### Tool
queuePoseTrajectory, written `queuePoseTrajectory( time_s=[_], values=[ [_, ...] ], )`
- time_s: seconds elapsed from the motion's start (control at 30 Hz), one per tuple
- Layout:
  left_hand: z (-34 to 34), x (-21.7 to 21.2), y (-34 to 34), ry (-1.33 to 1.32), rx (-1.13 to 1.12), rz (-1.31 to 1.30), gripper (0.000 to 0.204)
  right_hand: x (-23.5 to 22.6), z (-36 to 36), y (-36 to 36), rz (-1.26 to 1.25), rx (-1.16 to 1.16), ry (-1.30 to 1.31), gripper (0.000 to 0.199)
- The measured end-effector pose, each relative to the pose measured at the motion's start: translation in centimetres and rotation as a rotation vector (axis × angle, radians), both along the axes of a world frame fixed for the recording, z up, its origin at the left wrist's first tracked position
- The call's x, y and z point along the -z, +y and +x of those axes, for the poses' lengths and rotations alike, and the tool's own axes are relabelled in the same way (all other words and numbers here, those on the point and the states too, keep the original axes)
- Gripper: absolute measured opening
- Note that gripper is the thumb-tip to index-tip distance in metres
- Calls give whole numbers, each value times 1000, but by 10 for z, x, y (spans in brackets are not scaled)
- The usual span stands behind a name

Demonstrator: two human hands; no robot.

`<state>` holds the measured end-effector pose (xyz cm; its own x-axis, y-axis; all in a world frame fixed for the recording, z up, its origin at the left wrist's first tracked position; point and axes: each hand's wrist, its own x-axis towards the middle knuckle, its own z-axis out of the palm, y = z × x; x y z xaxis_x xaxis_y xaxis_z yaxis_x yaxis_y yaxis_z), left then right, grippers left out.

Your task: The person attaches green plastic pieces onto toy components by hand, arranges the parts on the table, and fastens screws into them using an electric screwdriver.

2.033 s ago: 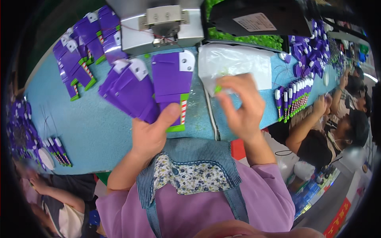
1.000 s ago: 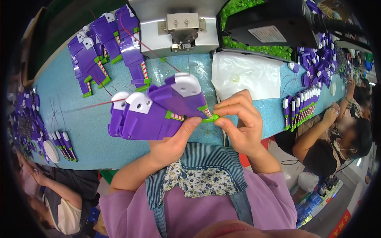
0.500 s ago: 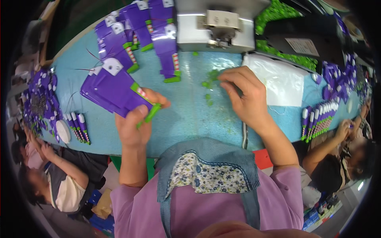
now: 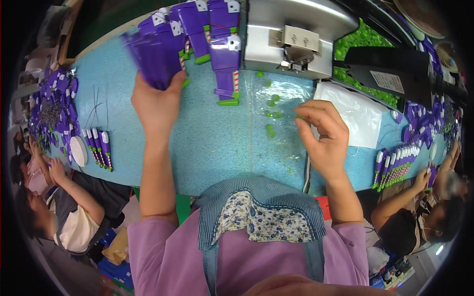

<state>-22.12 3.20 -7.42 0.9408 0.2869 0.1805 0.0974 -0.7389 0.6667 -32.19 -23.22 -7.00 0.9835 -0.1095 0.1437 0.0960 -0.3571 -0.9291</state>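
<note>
My left hand (image 4: pixel 156 106) is closed on a stack of flat purple plastic pieces (image 4: pixel 154 61), blurred by motion, at the back left of the table. Beyond and beside it lie more purple pieces (image 4: pixel 223 54) with white tops, red-and-white striped strips and green ends. My right hand (image 4: pixel 327 132) is pinched just above the table right of centre, with a small bit of green between thumb and fingertips. Several small green plastic pieces (image 4: pixel 274 102) are scattered on clear film left of its fingertips.
A metal machine (image 4: pixel 301 44) stands at the back, beside a bin of green pieces (image 4: pixel 359 42) and a black box (image 4: pixel 385 69). A white plastic bag (image 4: pixel 363 118) lies right. Finished-looking purple rows (image 4: pixel 397 167) and heaps flank both sides, where other people sit working.
My left hand has carried the purple stack away from me, toward the other purple pieces. My right hand has drawn slightly back and right from the green pieces. The view has shifted a little.
</note>
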Motion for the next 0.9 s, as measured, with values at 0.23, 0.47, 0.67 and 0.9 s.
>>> queuePoseTrajectory(
  time_s=[0.23,0.47,0.67,0.9],
  values=[
    [-66,-21,-47,85,287,-1216,33,-24,-20,-4,-44,-106,-119,33],
    [-100,-23,-95,437,478,-1217,37,-17,-30,5,-113,-183,-381,37],
    [-100,-22,-102,550,395,-1470,31,-17,-34,1,-15,-111,-203,29],
    [-104,-5,-94,460,361,-1354,32,-17,-29,-41,-431,113,-199,21]
  ],
)
